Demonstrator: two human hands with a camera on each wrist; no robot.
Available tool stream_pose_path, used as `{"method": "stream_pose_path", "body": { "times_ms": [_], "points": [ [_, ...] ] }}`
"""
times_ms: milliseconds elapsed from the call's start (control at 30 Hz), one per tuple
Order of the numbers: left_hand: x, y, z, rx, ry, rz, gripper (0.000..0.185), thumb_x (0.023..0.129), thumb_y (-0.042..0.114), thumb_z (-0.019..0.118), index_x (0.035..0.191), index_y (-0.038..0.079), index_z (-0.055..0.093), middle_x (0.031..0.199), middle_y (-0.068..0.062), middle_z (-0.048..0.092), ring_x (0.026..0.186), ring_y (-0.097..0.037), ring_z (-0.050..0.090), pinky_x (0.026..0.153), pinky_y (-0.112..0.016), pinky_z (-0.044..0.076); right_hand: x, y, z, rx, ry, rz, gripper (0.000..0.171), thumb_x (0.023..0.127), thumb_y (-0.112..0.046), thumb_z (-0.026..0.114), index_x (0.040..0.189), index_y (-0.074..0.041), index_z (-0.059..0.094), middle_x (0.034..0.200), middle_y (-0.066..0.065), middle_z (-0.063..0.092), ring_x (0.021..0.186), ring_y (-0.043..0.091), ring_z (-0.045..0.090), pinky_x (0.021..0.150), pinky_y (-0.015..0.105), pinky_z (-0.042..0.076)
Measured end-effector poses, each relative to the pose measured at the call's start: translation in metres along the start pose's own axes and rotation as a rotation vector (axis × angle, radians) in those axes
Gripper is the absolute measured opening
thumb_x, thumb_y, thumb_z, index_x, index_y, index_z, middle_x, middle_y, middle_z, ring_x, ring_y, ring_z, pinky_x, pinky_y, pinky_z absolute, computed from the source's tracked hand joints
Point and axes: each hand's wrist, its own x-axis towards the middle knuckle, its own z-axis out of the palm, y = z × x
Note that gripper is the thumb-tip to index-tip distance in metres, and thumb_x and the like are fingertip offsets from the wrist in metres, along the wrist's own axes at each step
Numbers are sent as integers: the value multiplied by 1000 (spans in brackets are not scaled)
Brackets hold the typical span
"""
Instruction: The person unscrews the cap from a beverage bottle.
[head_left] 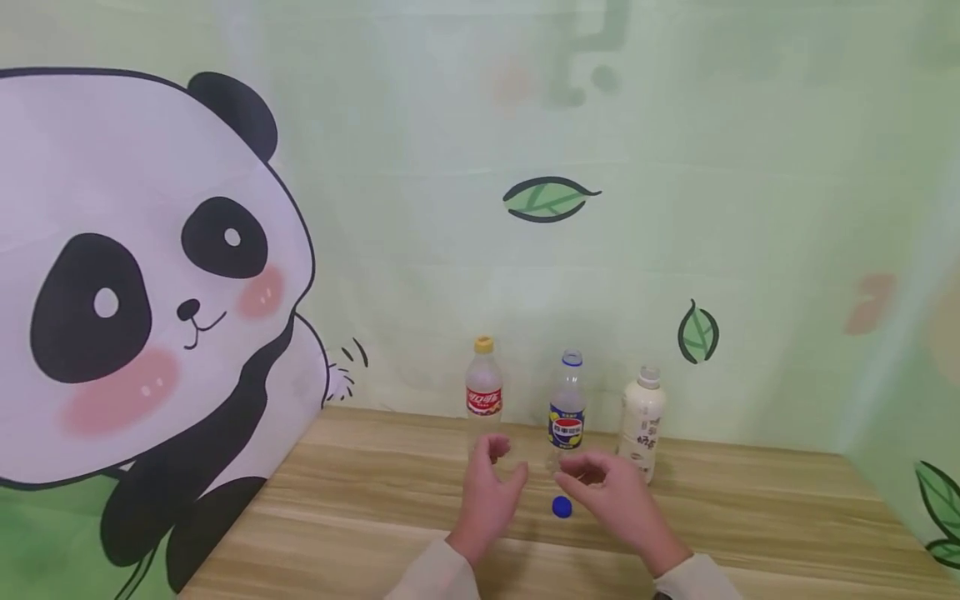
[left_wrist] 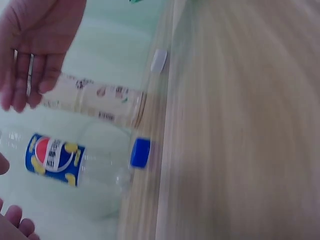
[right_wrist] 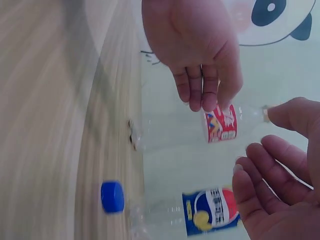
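My left hand [head_left: 491,496] is held over the table in front of a clear bottle with a red label [head_left: 484,402] and a yellow cap, fingers loosely bent around nothing. To its right, my right hand [head_left: 618,496] is likewise relaxed and holds nothing, in front of a cream-coloured bottle [head_left: 642,421] whose neck has no cap. Between them stands an upright clear Pepsi bottle [head_left: 567,425] with a blue label and an uncapped mouth. A blue bottle cap [head_left: 562,507] lies on the table in front of it, close to the right fingertips in the head view.
A small white cap-like piece [left_wrist: 159,60] lies on the wooden table [head_left: 360,500] beyond the cream bottle in the left wrist view. Behind the bottles hangs a pale green backdrop [head_left: 420,250] printed with a panda and leaves.
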Motion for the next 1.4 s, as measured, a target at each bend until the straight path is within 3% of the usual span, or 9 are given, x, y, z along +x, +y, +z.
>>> {"method": "stream_pose_path", "body": {
  "times_ms": [167, 333, 533, 633, 733, 933, 1133, 1400],
  "points": [
    [15, -7, -6, -12, 96, 10, 40, 91, 12, 74, 123, 8, 51, 121, -8, 55, 120, -26, 54, 110, -51, 45, 13, -12, 11, 14, 60, -33, 13, 90, -23, 80, 102, -19, 77, 100, -4, 77, 91, 9, 68, 82, 24, 56],
    [36, -14, -10, -24, 213, 80, 46, 86, 8, 78, 122, 3, 51, 122, -14, 55, 119, -26, 53, 108, -51, 44, 29, -26, 19, 36, 90, -96, 15, 89, -24, 80, 102, -17, 78, 99, -2, 77, 89, 9, 69, 81, 25, 57],
    [65, -16, -14, -35, 267, 142, 57, 80, 12, 83, 124, 1, 48, 124, -15, 50, 123, -30, 50, 112, -56, 40, 49, -49, 26, 72, 124, -143, 21, 90, -27, 79, 108, -15, 77, 103, -1, 77, 93, 12, 68, 84, 29, 57],
    [75, -16, -15, -1, 271, 131, 64, 80, 18, 85, 127, 2, 46, 127, -15, 49, 125, -32, 48, 110, -54, 40, 61, -58, 29, 103, 162, -162, 27, 90, -29, 80, 112, -14, 77, 106, 3, 77, 96, 16, 69, 88, 31, 57],
    [82, -16, -15, 13, 260, 77, 71, 80, 23, 86, 133, 5, 43, 134, -15, 47, 130, -35, 45, 112, -52, 40, 71, -67, 32, 127, 204, -178, 33, 89, -32, 80, 115, -13, 76, 111, 5, 77, 100, 18, 69, 90, 36, 57],
    [92, -20, -11, -41, 213, 0, 80, 79, 26, 89, 139, 10, 41, 140, -12, 46, 130, -29, 47, 112, -49, 42, 89, -81, 38, 178, 289, -204, 38, 88, -34, 81, 118, -11, 74, 121, 8, 75, 108, 26, 69, 95, 45, 57],
    [99, -29, -11, -93, 178, 5, 80, 77, 27, 90, 139, 10, 43, 135, -10, 54, 121, -26, 56, 105, -48, 49, 107, -86, 47, 195, 322, -224, 40, 88, -31, 81, 120, -8, 73, 124, 11, 73, 113, 29, 68, 99, 46, 56],
    [109, -41, -17, -76, 99, -2, 85, 74, 38, 92, 140, 14, 45, 132, -6, 59, 118, -24, 60, 103, -47, 52, 123, -91, 56, 203, 303, -184, 44, 90, -33, 79, 127, -11, 70, 132, 10, 69, 119, 29, 65, 102, 46, 55]
  ]
}}
